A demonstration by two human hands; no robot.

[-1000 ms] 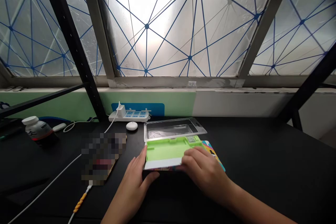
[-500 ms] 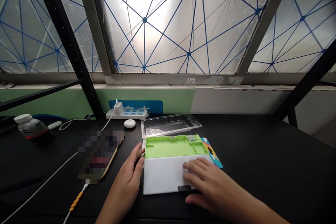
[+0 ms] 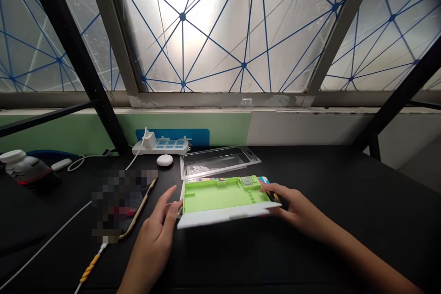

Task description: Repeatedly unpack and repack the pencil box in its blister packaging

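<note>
A pencil case with a light green inner tray lies unfolded in front of me. Its white lid is lifted at the near side and tilted. My left hand holds the case's left end, thumb at the edge. At the right end, my right hand grips the case, fingers on the tray corner and thumb near the lid's edge. Part of a colourful printed card shows beneath and behind the case. Just beyond lies a clear plastic package shell.
A white power strip with a plugged charger stands by the wall. A white rounded case sits before it. To the left are a blurred-out device on a white cable and a white-capped bottle. Black frame posts flank the desk.
The white lid has risen from lying flat to tilted. My right hand has moved from the lid to the case's right end. My left hand stays at the left end.
</note>
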